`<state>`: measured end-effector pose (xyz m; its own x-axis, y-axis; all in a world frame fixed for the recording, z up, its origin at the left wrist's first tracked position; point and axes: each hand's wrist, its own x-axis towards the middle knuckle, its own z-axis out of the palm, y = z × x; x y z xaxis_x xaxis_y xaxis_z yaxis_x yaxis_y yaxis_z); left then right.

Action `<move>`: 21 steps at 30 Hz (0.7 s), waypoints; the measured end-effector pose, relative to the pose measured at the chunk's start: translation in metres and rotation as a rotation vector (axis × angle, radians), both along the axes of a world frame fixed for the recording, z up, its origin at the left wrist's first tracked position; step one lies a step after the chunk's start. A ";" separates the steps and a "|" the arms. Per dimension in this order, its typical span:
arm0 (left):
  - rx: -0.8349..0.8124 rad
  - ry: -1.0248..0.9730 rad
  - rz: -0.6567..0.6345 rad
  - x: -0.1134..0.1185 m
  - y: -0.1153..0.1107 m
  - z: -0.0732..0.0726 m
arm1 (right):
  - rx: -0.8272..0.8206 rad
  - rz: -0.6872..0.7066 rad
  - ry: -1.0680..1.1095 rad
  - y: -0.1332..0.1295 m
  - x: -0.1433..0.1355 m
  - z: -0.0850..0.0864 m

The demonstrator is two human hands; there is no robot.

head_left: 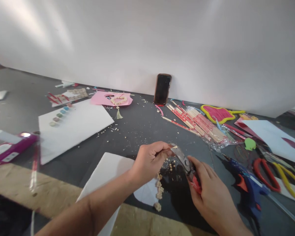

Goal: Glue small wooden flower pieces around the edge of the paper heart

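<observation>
In the middle of the head view my left hand (148, 160) pinches a small pale piece, apparently the end of a wooden stick (174, 147). That piece lies at the jaws of metal pliers or cutters (185, 161) with red handles. My right hand (210, 190) is wrapped round those handles, at the right. Below the jaws, small pale cut bits (171, 166) are scattered on the dark table. A row of beige, flower-like clusters (159, 191) runs beside my left wrist, near a white sheet (113, 164) partly covered by my forearm.
A phone (162, 89) leans against the wall. Wooden chopsticks in red-and-white wrappers (199, 123) lie at right, behind a blue glue gun (248, 183) and scissors (266, 175). At left are a white board (73, 127), a beaded tassel piece (118, 113) and a purple device (13, 147).
</observation>
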<state>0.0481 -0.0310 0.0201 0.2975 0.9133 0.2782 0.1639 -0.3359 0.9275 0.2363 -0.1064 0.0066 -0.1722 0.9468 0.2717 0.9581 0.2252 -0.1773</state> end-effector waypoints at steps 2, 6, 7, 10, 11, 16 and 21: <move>0.016 -0.005 -0.016 -0.001 0.001 0.001 | -0.002 0.005 0.003 -0.001 0.001 -0.001; -0.009 -0.002 -0.034 -0.001 0.001 0.005 | -0.037 0.005 0.028 -0.002 0.001 -0.002; -0.017 -0.006 -0.037 -0.001 0.001 0.006 | -0.045 0.005 0.035 -0.002 0.001 -0.002; -0.027 -0.019 -0.052 -0.001 0.000 0.008 | -0.056 0.032 0.052 -0.004 0.002 -0.001; -0.030 -0.017 -0.058 -0.001 -0.001 0.008 | -0.055 0.046 0.049 -0.005 0.003 0.000; -0.063 0.030 -0.043 -0.001 -0.002 0.004 | -0.031 0.043 -0.005 -0.007 0.006 -0.002; -0.045 0.010 -0.043 -0.001 0.000 -0.002 | -0.015 0.008 -0.031 -0.003 0.002 -0.003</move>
<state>0.0475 -0.0310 0.0183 0.3399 0.9109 0.2341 0.1598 -0.3012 0.9401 0.2382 -0.1098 0.0033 -0.1876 0.9494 0.2519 0.9614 0.2300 -0.1508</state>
